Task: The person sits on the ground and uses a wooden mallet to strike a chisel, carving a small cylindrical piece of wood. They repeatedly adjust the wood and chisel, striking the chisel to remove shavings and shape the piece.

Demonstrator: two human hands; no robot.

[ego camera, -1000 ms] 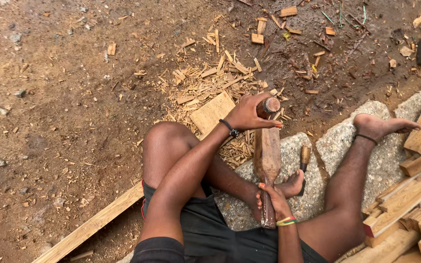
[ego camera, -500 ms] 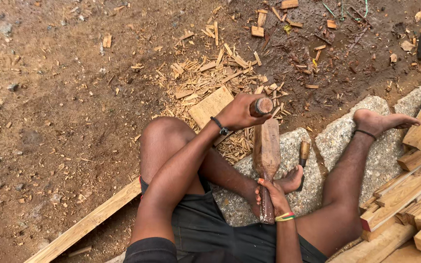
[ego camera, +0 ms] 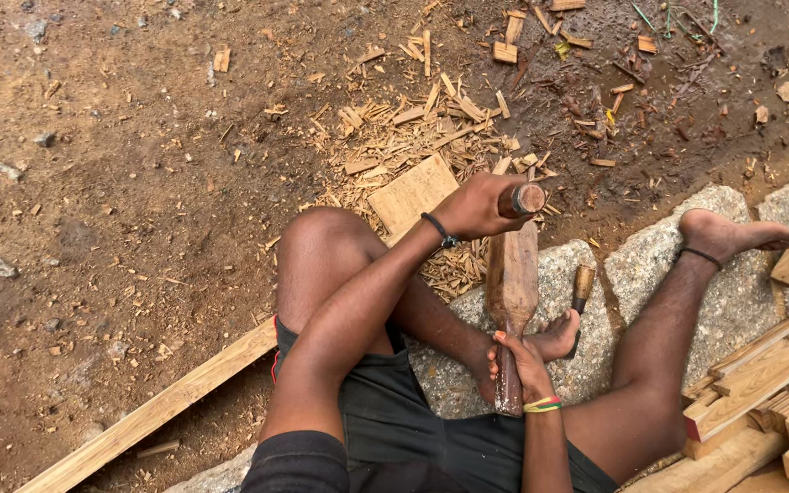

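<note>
1. Centrally, a flat wooden mallet (ego camera: 513, 278) lies lengthwise over the stone slab (ego camera: 559, 274), between the person's legs.
2. Right hand (ego camera: 515, 358) is wrapped around the mallet's handle end.
3. Left hand (ego camera: 478, 206) is clenched on a round wooden handle (ego camera: 528, 198) at the mallet's far end.
4. A chisel (ego camera: 582, 290) lies just beside the mallet, by the foot (ego camera: 554, 338).
5. Wood chips (ego camera: 413, 128) cover the dirt beyond; a plank (ego camera: 157, 411) lies at left.

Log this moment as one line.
left hand: grips round wooden handle | right hand: holds flat wooden piece | chisel on stone
</note>
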